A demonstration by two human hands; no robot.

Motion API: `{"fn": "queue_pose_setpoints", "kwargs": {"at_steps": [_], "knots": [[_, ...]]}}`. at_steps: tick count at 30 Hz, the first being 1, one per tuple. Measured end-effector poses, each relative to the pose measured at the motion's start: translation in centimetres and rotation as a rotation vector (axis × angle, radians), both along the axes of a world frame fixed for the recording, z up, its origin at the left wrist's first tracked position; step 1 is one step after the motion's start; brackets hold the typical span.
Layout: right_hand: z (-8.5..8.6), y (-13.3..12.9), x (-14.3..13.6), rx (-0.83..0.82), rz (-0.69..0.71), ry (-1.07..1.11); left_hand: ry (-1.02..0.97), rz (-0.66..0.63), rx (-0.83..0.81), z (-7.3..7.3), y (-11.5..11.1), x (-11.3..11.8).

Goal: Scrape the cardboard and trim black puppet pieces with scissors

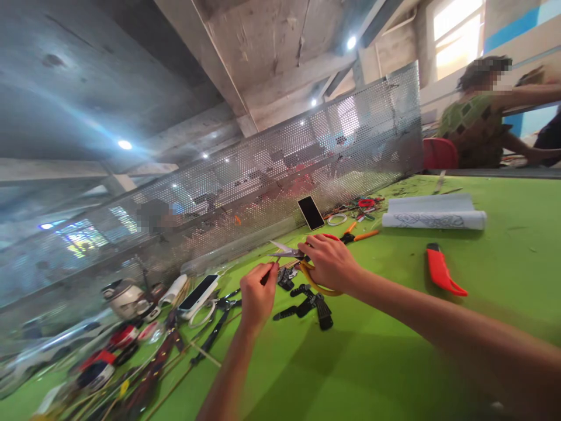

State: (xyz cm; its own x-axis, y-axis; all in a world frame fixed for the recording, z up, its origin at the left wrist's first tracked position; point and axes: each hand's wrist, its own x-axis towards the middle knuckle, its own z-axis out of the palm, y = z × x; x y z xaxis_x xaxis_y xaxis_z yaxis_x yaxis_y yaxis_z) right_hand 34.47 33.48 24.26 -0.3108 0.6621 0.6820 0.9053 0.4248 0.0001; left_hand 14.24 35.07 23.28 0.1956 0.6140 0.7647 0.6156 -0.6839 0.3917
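In my right hand point(329, 262) is a pair of scissors point(287, 252) with red and yellow handles, the two blades parted and pointing left. My left hand point(258, 289) is closed in a pinch around a small dark piece point(266, 276). Its fingertips sit just below the lower blade; whether the piece touches the blade I cannot tell. Beneath the hands on the green table lie several black clips point(323, 311). Orange-handled pliers point(365, 235) rest just beyond my right hand, partly hidden by it.
A red utility knife point(440, 272) and a rolled paper drawing point(433, 220) lie to the right. Phones point(311, 212), dark pliers point(214, 333), thin sticks and tape rolls crowd the left and back. A perforated metal screen point(272, 175) borders the table; a person point(473, 126) sits beyond it.
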Motion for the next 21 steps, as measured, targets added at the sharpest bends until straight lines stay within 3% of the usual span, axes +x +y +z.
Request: {"fn": "queue_pose_setpoints", "kwargs": {"at_steps": [11, 21], "knots": [[-0.4, 0.0, -0.4, -0.144, 0.013, 0.016, -0.024, -0.007, -0.045, -0.1, -0.1, 0.2], [-0.2, 1.2, 0.1, -0.354, 0.228, 0.283, -0.057, -0.031, -0.075, -0.4, 0.1, 0.2]]}}
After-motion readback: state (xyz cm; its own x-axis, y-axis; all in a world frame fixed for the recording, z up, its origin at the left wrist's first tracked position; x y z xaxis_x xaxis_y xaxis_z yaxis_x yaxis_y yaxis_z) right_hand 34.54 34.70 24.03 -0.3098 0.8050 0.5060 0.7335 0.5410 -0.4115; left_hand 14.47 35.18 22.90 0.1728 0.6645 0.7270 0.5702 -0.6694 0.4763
